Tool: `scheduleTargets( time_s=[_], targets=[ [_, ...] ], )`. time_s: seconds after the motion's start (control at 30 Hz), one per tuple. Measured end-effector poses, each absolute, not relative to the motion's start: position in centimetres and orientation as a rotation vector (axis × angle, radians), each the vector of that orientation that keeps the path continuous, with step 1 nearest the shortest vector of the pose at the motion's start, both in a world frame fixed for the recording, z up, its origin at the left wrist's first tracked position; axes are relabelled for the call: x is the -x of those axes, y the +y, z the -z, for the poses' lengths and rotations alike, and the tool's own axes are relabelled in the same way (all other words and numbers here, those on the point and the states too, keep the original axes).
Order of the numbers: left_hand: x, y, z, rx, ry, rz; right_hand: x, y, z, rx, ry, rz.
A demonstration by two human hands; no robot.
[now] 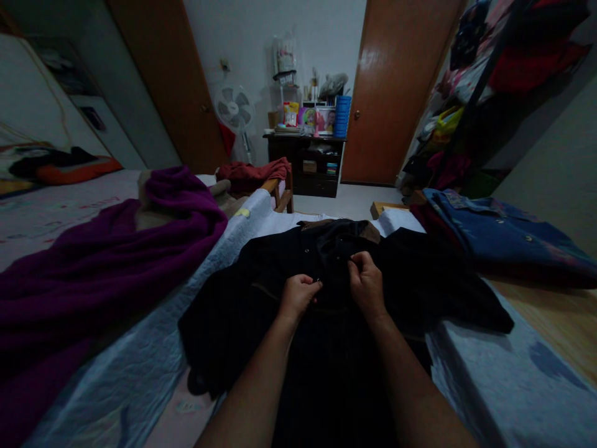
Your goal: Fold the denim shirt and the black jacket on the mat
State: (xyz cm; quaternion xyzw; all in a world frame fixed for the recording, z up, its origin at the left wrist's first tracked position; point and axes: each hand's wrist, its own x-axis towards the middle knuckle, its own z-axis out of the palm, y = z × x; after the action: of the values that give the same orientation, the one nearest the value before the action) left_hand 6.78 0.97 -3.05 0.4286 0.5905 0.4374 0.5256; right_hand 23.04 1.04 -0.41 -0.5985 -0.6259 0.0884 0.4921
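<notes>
A black jacket [261,305] with a brown inner collar [370,231] lies spread out in front of me, its sleeves reaching to both sides. Small light snap buttons dot its front opening. My left hand [301,294] pinches one front edge of the jacket, close to a button. Higher up and to the right, my right hand [366,279] grips the opposite front edge near the collar. A gap separates the two hands. The lower part of the jacket is too dark to make out in detail.
On the left lies a purple blanket [177,205]. Folded clothes with a blue denim shirt [513,227] on top sit at the right. A standing fan [234,109], a dark cabinet [303,177] and a wooden door [385,93] are at the back; clothes hang at the upper right.
</notes>
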Motion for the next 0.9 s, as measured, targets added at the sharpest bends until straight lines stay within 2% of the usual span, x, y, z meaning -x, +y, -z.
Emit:
scheduleTargets(
  time_s=[0.27, 0.4, 0.67, 0.9],
  targets=[
    [-7.1, 0.6, 2.2, -0.905, 1.069, -1.311, -23.1, 1.4, 0.2, 1.651, -1.715, -0.295],
    [-7.7, 0.1, 1.4, -1.094, 0.994, -1.430, -23.3, 1.5, 0.7, 1.658, -1.753, -0.252],
    [-8.7, -0.9, 1.3, -1.662, 1.417, -1.413, -23.1, 1.6, 0.6, 1.502, -1.837, -0.320],
    [-8.7, -0.9, 1.6, -1.818, 1.461, -1.356, -22.8, 1.2, 0.0, 1.470, -2.001, -0.352]
  ],
)
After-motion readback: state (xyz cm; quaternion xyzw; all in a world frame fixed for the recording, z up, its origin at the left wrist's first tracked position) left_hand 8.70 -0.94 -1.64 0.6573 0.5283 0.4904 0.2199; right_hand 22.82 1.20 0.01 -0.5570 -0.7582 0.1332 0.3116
